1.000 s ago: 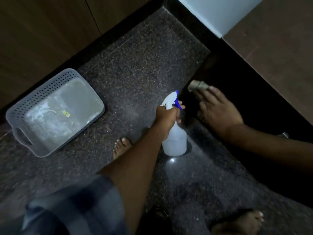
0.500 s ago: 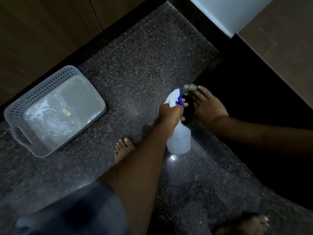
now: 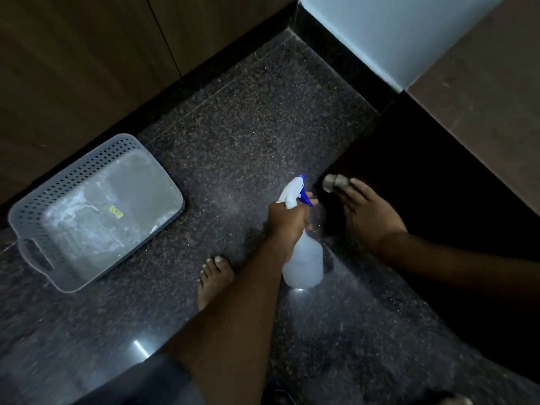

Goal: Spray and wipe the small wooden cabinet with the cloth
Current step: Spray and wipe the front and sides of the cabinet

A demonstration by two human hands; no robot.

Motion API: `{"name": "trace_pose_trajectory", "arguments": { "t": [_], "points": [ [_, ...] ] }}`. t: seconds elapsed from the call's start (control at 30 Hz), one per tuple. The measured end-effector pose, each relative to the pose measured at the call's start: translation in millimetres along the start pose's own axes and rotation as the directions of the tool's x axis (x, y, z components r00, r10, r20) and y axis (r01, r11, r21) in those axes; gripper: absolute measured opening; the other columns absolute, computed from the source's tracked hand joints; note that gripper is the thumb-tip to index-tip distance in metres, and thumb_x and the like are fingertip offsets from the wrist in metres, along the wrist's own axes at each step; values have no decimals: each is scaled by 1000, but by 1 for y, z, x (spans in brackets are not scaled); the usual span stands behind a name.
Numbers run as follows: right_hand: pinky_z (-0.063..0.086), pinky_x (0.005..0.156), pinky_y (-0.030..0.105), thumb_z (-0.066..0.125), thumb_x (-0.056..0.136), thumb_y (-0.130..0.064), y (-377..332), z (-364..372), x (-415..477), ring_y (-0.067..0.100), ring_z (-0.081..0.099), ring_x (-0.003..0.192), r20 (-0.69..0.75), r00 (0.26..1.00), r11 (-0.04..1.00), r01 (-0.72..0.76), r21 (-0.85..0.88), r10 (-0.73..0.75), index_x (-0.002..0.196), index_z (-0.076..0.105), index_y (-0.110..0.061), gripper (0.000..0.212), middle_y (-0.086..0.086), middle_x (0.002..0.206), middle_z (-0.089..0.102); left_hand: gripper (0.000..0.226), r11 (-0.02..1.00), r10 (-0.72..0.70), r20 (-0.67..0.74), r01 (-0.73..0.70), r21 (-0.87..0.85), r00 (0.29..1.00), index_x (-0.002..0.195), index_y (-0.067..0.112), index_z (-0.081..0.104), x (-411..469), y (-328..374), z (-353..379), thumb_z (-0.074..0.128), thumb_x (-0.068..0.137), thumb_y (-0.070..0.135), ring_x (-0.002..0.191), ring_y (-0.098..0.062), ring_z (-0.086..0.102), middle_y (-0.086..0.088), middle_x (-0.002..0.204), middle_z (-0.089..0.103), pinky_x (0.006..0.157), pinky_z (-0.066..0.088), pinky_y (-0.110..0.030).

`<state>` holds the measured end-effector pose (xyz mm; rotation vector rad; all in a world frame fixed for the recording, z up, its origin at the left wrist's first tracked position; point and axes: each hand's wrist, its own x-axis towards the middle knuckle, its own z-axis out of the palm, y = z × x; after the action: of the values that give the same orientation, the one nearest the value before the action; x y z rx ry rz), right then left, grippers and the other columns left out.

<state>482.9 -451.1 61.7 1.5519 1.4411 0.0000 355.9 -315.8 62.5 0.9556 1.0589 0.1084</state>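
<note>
My left hand [image 3: 287,220] grips the neck of a translucent spray bottle [image 3: 305,264] with a white and blue trigger head. The bottle stands low over the dark speckled floor, nozzle pointing away from me. My right hand [image 3: 368,214] presses a small bunched grey cloth [image 3: 334,183] under its fingertips, against the lower dark face of the wooden cabinet [image 3: 423,171]. The cabinet's brown top [image 3: 482,97] fills the right side. Most of the cloth is hidden beneath my fingers.
A grey perforated plastic basket [image 3: 38,206] sits on the floor at the left, by dark wooden doors [image 3: 73,54]. My bare foot [image 3: 214,276] rests just left of the bottle. A pale wall [image 3: 394,33] meets the cabinet at the back.
My right hand with the cloth slid along the cabinet's dark face towards the bottle, then a little away again. My left hand has kept hold of the bottle in much the same spot.
</note>
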Motion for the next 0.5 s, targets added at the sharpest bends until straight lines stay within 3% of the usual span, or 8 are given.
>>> {"name": "trace_pose_trajectory", "arguments": {
  "t": [0.1, 0.2, 0.3, 0.4, 0.5],
  "points": [
    [-6, 123, 53, 27, 106, -30, 12, -12, 36, 36, 3, 154, -120, 991, 997, -45, 57, 51, 155, 30, -7, 54, 18, 165, 15, 62, 1000, 0, 3, 0, 14, 1000, 136, 9, 64, 0, -5, 1, 43, 83, -15, 75, -4, 72, -11, 119, 76, 55, 52, -21],
    [-6, 123, 53, 30, 107, -30, -13, -6, 57, 37, 0, 154, 14, 993, 993, 113, 38, -113, 158, 25, -9, 56, 14, 166, 14, 63, 999, -29, 25, 28, 43, 999, 136, 11, 65, -3, -8, -2, 44, 81, -12, 83, -11, 74, -10, 121, 76, 69, 60, -31],
    [-11, 120, 52, 29, 106, -26, -41, 16, 24, 41, -6, 153, 125, 987, 995, 93, 31, -96, 159, 14, -4, 59, 19, 166, 0, 59, 996, -56, 51, 52, 71, 997, 135, 1, 64, -6, -1, -1, 43, 82, -13, 62, -2, 68, -14, 117, 77, 51, 50, -23],
    [-11, 122, 53, 23, 106, -26, -45, 30, -42, 43, -10, 152, 138, 988, 990, 54, 133, -73, 158, 5, -3, 60, 21, 165, -8, 64, 996, -48, 82, 41, 78, 995, 136, 11, 64, -12, -1, 2, 43, 81, -14, 79, -7, 72, -7, 113, 76, 52, 50, -25],
    [-21, 117, 54, 19, 106, -21, -24, 29, -96, 41, -7, 153, 118, 984, 990, 127, 54, -132, 159, 3, -2, 58, 23, 164, -6, 55, 986, -87, 77, 75, 149, 993, 115, 17, 70, -17, -8, 0, 44, 77, -12, 67, -16, 65, -5, 91, 76, 54, 48, -30]
  ]
}}
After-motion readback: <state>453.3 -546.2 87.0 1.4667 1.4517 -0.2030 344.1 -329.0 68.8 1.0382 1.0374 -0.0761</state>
